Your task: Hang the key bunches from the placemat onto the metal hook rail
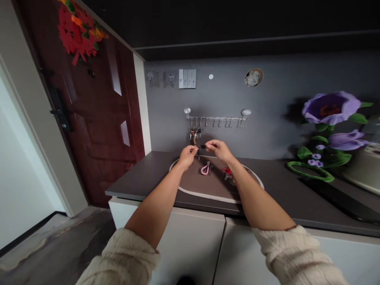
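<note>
Above a brown oval mat with a white rim (pixel 204 194), my two hands meet at a small keychain with a black piece (pixel 202 147). The fingers of my left hand (pixel 187 157) are pinched at its left end, where a thin dark part hangs down. My right hand (pixel 220 150) pinches its right end. Just behind my left hand a bunch of keys (pixel 194 134) hangs from the hook rail (pixel 215 118). On the mat lie a pink strap keychain (pixel 205 169) and a red keychain with keys (pixel 227 172), the latter partly covered by my right forearm.
The mat rests on a dark countertop (pixel 142 178) over white cabinet doors (pixel 190 233). Purple artificial flowers (pixel 329 107), a long black object (pixel 341 202) and a pale pot (pixel 362 170) stand at the right. A dark cabinet overhangs above; a red-brown door (pixel 97 107) is left.
</note>
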`<state>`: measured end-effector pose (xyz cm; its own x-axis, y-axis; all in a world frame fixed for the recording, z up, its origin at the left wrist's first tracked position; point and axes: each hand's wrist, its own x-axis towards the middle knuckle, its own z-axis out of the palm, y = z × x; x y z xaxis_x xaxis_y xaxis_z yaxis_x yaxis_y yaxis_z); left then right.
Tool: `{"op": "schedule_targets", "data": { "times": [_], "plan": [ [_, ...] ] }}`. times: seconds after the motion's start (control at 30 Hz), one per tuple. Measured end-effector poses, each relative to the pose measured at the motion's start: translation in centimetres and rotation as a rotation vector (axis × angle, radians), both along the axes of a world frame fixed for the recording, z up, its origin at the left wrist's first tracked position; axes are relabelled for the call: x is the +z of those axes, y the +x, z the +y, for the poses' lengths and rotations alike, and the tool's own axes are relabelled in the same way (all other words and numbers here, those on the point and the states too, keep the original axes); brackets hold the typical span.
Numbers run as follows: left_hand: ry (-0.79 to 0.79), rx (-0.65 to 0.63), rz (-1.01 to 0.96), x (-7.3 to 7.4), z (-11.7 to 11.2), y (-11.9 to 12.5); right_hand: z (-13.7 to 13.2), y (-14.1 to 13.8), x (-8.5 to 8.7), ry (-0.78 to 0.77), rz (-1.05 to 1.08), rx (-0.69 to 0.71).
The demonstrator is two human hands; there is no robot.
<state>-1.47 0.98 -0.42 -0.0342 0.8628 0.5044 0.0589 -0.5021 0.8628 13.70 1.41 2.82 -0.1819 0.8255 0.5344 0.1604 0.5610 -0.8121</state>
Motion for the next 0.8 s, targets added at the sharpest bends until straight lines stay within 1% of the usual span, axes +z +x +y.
{"op": "schedule_targets", "data": {
  "times": [0.13,0.27,0.33,0.47,0.63,0.8],
  "plan": [
    [0.06,0.098,0.014,0.0,0.2,-0.2,-0.1,0.0,-0.1,0.057,-0.154,-0.04],
    [0.163,0.117,0.108,-0.1,0.2,-0.2,-0.3,-0.8,-0.5,0.082,-0.133,-0.056],
    [0.19,0.124,0.133,-0.1,0.1,-0.2,-0.4,-1.2,-0.7,0.088,-0.14,-0.064],
    [0.179,0.139,0.119,0.1,-0.1,-0.1,-0.9,-1.7,-0.7,0.075,-0.17,-0.091],
    [0.164,0.119,0.072,0.2,-0.4,0.0,-1.2,-2.1,-0.9,0.057,-0.15,-0.072],
    [0.159,0.093,0.024,0.1,-0.4,0.3,-0.5,-2.1,-0.5,0.086,-0.094,-0.139]
  ]
}}
